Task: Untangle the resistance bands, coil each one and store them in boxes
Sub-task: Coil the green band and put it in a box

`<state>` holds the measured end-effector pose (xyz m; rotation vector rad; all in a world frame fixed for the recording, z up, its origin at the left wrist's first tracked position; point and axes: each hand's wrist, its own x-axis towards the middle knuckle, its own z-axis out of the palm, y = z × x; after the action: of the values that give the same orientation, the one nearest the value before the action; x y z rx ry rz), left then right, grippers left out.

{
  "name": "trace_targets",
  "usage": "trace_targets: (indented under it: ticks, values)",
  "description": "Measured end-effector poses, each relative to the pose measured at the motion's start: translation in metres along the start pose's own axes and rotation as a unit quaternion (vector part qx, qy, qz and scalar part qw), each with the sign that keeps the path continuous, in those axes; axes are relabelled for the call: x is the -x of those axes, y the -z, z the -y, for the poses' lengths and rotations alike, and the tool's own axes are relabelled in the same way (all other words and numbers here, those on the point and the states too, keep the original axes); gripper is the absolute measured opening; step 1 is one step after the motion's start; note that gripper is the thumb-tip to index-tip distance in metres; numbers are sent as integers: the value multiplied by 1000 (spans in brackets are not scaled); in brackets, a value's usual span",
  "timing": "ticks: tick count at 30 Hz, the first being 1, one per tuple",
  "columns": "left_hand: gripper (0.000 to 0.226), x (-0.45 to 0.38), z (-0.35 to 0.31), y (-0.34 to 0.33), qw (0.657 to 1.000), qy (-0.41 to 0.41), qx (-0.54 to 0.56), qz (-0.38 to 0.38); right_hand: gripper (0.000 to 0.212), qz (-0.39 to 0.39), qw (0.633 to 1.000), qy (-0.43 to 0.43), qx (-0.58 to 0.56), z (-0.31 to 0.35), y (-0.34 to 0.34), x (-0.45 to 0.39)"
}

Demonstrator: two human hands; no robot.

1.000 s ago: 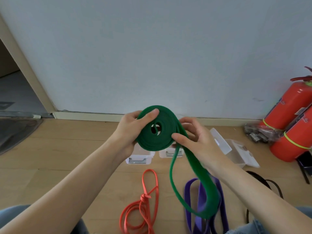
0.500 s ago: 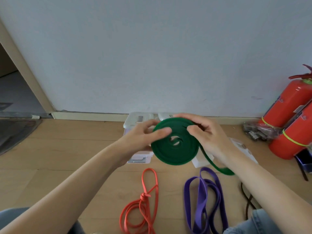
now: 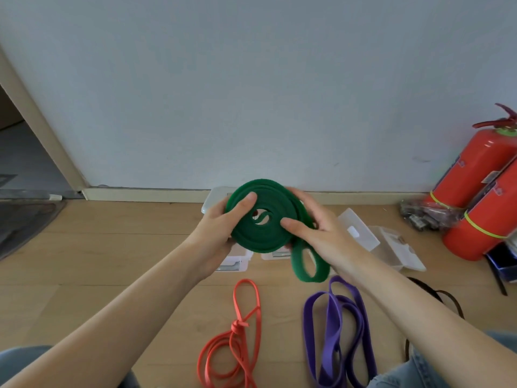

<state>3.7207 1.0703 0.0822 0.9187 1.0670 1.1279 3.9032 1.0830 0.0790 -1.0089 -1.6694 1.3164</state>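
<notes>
Nearest: denim knees at the bottom corners, both cut off by the frame. On the wooden floor [image 3: 98,261] between them, an orange band [image 3: 237,331] with a knot mid-length, its lower loops running out of frame. Just right of it, a purple band [image 3: 333,331] in loose folds, bottom end also cut off. A dark band [image 3: 444,298] shows only as thin arcs behind the right forearm; most of it is hidden.

Above those, held in the air: green band [image 3: 263,219] wound into a flat coil, short tail loop hanging off its lower right. Left hand [image 3: 221,222] grips the coil's left side, thumb across the face, fingers behind and unseen. Right hand [image 3: 321,228] clamps the right side, thumb on the face near the centre hole.

Behind the hands, clear plastic boxes [image 3: 386,242] on the floor; two are mostly blocked by the coil and hands, so contents can't be read. The ones to the right are open with lids up.

Far right: two red fire extinguishers [image 3: 475,180], partly cropped, beside a crumpled plastic bag [image 3: 419,214] with unclear contents. Wall [image 3: 251,93] at back; a doorway at left, cut off.
</notes>
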Motion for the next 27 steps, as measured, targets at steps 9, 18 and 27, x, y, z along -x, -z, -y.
trace_targets:
  ticks: [9, 18, 27]
  values:
    - [35, 3, 2, -8, 993, 11, -102, 51, 33, -46, 995, 25, 87, 8, 11, 6]
    - [37, -7, 9, -23, 997, 28, 48, -50, 42, -63, 990, 28, 122, -1, -4, -3]
    - [38, -5, 2, -14, 984, 79, -54, 153, 32, -4, 995, -46, 91, 11, 21, 6]
